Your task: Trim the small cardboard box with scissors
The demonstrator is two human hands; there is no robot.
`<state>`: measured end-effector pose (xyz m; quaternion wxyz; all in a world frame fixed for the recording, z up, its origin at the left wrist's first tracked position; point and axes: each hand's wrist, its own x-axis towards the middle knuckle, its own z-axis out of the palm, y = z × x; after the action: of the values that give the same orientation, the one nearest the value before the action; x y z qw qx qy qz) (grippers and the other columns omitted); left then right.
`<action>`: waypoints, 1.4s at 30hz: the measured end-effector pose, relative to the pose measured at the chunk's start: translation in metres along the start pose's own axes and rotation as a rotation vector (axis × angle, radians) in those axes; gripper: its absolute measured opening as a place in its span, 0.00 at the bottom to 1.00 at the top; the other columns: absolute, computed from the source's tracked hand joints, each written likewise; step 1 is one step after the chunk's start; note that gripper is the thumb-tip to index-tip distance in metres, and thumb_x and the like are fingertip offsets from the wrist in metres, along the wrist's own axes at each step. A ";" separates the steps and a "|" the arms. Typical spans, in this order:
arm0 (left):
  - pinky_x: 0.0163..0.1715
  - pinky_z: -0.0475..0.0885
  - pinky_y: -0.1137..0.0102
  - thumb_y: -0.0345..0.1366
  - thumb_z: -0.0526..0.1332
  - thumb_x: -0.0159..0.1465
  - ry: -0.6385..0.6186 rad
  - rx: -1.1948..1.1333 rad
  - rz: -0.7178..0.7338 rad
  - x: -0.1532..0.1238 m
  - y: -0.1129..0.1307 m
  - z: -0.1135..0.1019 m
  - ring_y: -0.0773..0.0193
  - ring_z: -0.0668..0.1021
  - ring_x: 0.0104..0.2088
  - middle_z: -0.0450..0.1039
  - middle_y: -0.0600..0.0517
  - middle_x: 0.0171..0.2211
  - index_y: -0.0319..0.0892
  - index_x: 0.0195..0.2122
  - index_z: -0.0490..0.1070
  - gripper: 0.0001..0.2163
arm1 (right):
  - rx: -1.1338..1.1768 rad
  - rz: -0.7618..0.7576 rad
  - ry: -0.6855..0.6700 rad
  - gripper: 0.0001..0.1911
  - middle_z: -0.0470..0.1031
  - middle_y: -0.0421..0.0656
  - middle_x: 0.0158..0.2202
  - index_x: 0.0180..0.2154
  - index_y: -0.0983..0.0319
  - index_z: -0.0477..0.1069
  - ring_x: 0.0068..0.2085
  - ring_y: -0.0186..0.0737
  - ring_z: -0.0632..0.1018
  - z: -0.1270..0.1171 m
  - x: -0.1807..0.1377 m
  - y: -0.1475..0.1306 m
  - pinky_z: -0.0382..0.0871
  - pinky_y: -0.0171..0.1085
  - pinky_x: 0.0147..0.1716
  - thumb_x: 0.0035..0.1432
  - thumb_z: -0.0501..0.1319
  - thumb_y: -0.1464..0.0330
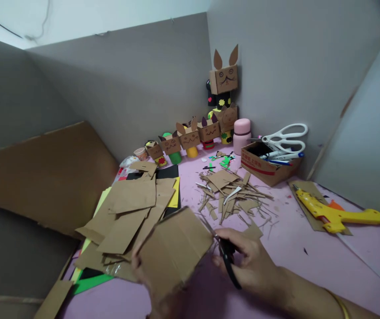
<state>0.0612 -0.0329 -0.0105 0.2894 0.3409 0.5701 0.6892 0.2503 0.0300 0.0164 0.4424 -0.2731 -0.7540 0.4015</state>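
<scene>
My left hand grips a folded piece of brown cardboard from below, holding it up over the pink table. My right hand is closed around black-handled scissors, whose blades meet the cardboard's right edge. A heap of cardboard scraps and strips lies just beyond my hands.
A stack of cardboard sheets on coloured paper lies to the left. Cardboard animal figures line the back wall. A small box with white scissors and pens and a yellow glue gun sit at the right. A large cardboard sheet leans at the left.
</scene>
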 end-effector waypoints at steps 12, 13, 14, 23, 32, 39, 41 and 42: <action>0.46 0.72 0.60 0.44 0.64 0.57 -0.433 -0.810 -0.591 0.008 0.016 0.008 0.53 0.79 0.45 0.79 0.47 0.45 0.45 0.42 0.77 0.14 | 0.236 0.185 0.023 0.13 0.59 0.33 0.20 0.40 0.61 0.71 0.22 0.32 0.63 0.000 -0.003 0.004 0.60 0.30 0.22 0.52 0.64 0.65; 0.45 0.72 0.62 0.40 0.62 0.59 -0.490 -0.828 -0.599 0.008 0.017 0.006 0.55 0.79 0.44 0.79 0.47 0.46 0.45 0.44 0.76 0.13 | 0.234 0.159 0.038 0.13 0.62 0.34 0.21 0.41 0.61 0.71 0.22 0.32 0.65 -0.001 -0.005 0.005 0.62 0.30 0.22 0.53 0.64 0.65; 0.44 0.72 0.65 0.37 0.60 0.61 -0.535 -0.832 -0.616 0.008 0.019 0.005 0.57 0.79 0.43 0.79 0.46 0.46 0.43 0.47 0.75 0.14 | 0.235 0.133 0.031 0.14 0.65 0.35 0.21 0.42 0.60 0.70 0.23 0.33 0.68 -0.001 -0.006 0.006 0.63 0.29 0.23 0.53 0.64 0.65; 0.38 0.72 0.73 0.38 0.53 0.65 -0.668 -0.824 -0.665 0.005 0.019 0.007 0.63 0.79 0.36 0.80 0.43 0.36 0.32 0.54 0.67 0.20 | 0.074 0.224 0.038 0.13 0.67 0.35 0.21 0.40 0.58 0.72 0.23 0.34 0.70 0.004 -0.012 0.006 0.65 0.30 0.23 0.52 0.64 0.61; 0.41 0.70 0.75 0.38 0.50 0.66 -0.619 -0.887 -0.715 0.008 0.018 0.006 0.65 0.79 0.40 0.80 0.43 0.39 0.33 0.53 0.69 0.19 | 0.065 0.260 0.091 0.14 0.66 0.35 0.22 0.40 0.58 0.73 0.24 0.34 0.68 0.008 -0.011 0.000 0.63 0.30 0.24 0.50 0.63 0.62; 0.34 0.73 0.76 0.41 0.48 0.65 -0.576 -0.924 -0.776 0.007 0.022 0.006 0.64 0.81 0.34 0.80 0.42 0.36 0.29 0.53 0.67 0.23 | 0.075 0.285 -0.016 0.16 0.59 0.33 0.20 0.40 0.59 0.69 0.22 0.34 0.63 0.011 -0.012 0.008 0.60 0.32 0.21 0.51 0.62 0.58; 0.29 0.73 0.77 0.43 0.49 0.64 -0.574 -0.929 -0.807 0.007 0.021 0.005 0.64 0.81 0.32 0.80 0.42 0.36 0.29 0.55 0.64 0.24 | 0.070 0.284 -0.022 0.16 0.60 0.34 0.20 0.40 0.59 0.69 0.23 0.35 0.64 0.011 -0.012 0.010 0.60 0.32 0.22 0.51 0.62 0.57; 0.27 0.73 0.78 0.43 0.49 0.64 -0.571 -0.930 -0.820 0.007 0.020 0.004 0.64 0.81 0.32 0.80 0.41 0.36 0.29 0.56 0.63 0.25 | 0.071 0.286 -0.018 0.17 0.60 0.34 0.21 0.40 0.59 0.69 0.23 0.35 0.65 0.011 -0.012 0.010 0.60 0.33 0.22 0.51 0.62 0.56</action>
<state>0.0600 -0.0283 0.0106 0.7827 0.1059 0.1990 0.5801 0.2465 0.0218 -0.0009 0.3833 -0.3582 -0.6968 0.4891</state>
